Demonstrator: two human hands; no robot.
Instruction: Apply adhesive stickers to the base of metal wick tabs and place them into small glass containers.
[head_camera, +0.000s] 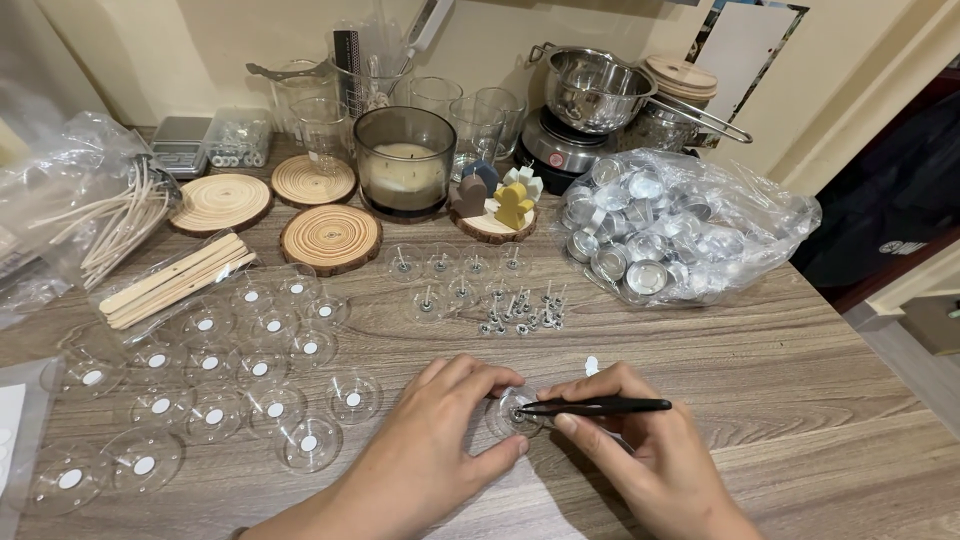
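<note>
Clear plastic tealight cup (513, 413) sits on the wooden tabletop (800, 400) near the front edge, about midway along it. Left hand (440, 430) cups it from the left side; thumb and fingertips rest against the cup's rim, closed lightly around it. Right hand (640, 450) is clamped on a pair of dark tweezers (595, 406), held nearly level, tip pointing left into the cup's centre. Whether the tweezer tip grips anything inside the cup is too small to tell.

Left of the hands: a spread of empty clear cups (215, 375), each with a white round sticker at the bottom, reaching toward the left edge. Behind the hands, mid-table: a few cups already fitted with short wicks (455, 275), and just beside them a loose heap of metal-based wicks (525, 310). Right rear: clear bag of aluminium tealight tins (660, 235). Left rear: flat wooden sticks in a clear sleeve (175, 280), long wicks in a plastic bag (110, 220), three wood-slice coasters (330, 238). Along the back edge: dark glass jar candle (405, 165), small shaped candles on a wood slice (495, 200), steel pot on a small hot plate (590, 100).
</note>
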